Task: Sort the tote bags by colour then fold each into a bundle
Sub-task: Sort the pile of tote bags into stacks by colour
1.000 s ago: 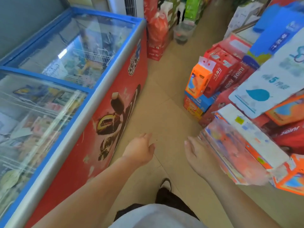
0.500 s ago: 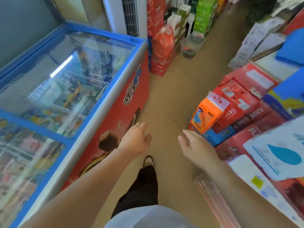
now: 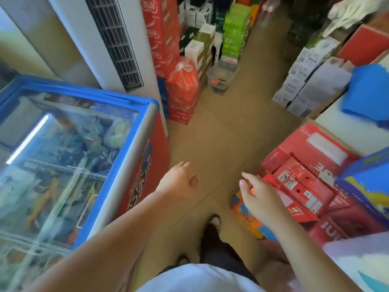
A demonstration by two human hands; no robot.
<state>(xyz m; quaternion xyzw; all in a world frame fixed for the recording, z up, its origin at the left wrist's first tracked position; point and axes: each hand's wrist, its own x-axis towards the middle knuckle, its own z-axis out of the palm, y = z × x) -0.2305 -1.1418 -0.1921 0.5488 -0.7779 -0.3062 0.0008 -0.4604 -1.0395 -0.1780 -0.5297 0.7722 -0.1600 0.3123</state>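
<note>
No tote bags are in view. My left hand hangs over the tan floor beside the freezer, fingers loosely curled and holding nothing. My right hand is stretched forward over the edge of the red cartons, fingers apart and empty. My leg and shoe show below, between the two arms.
A red and blue chest freezer with glass lids lines the left. Stacked red juice cartons and blue boxes crowd the right. Ahead, a narrow floor aisle runs past a clear plastic bin and red stacked boxes.
The view has moved forward along the aisle and tilted up, the freezer's far end is now alongside me. Both hands stay empty and held out in front.
</note>
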